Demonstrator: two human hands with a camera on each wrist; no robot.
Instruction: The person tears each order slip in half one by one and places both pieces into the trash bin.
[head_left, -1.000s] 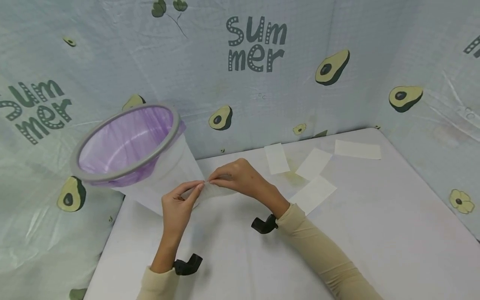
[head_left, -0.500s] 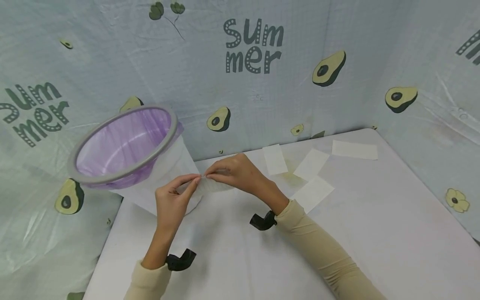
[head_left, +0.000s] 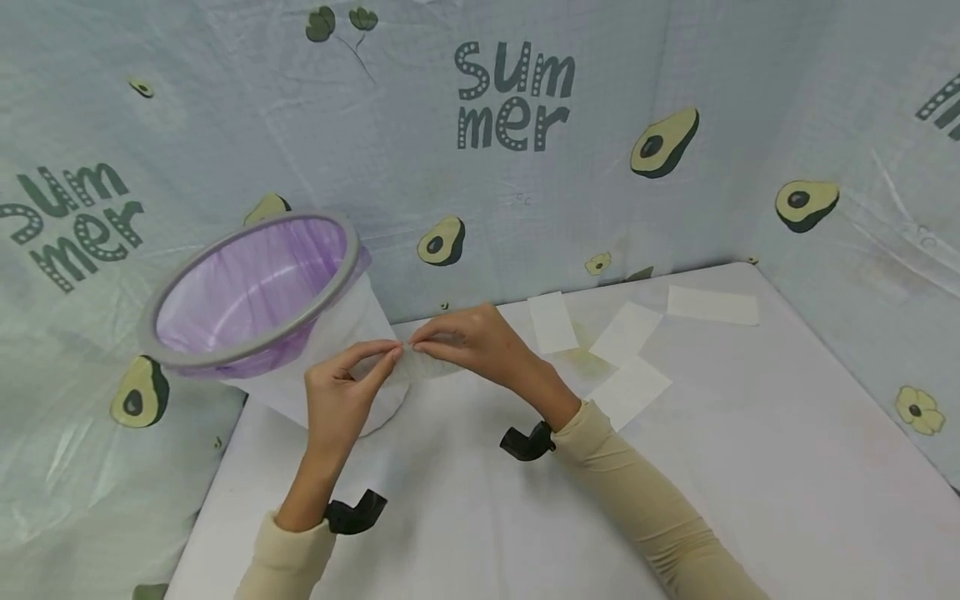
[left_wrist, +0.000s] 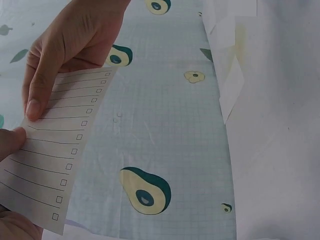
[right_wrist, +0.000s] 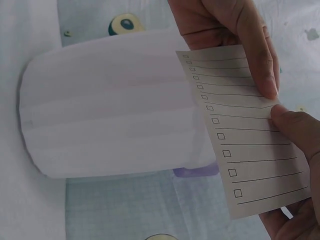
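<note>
Both hands pinch one long edge of a paper checklist sheet, ruled with lines and a column of small boxes. My left hand (head_left: 341, 396) and right hand (head_left: 480, 346) meet thumb to thumb near its middle in the head view, where the checklist sheet (head_left: 435, 365) shows as a pale strip. Up close, the left wrist view has the sheet (left_wrist: 57, 150) between the left thumb (left_wrist: 11, 142) and the right hand (left_wrist: 75, 40) above. From the right wrist, the sheet (right_wrist: 245, 140) appears uncut, with a slight bend where the thumbs press.
A white bin (head_left: 360, 325) with a grey rim and purple liner (head_left: 255, 283) stands tilted in view at the left, close behind the left hand. Several white paper slips (head_left: 628, 390) lie at the table's back right. A printed curtain (head_left: 525, 200) backs the table (head_left: 750, 467).
Both hands have risen slightly in the head view, the left also shifting a little left, with the sheet still pinched between them. The bin and paper slips stay put.
</note>
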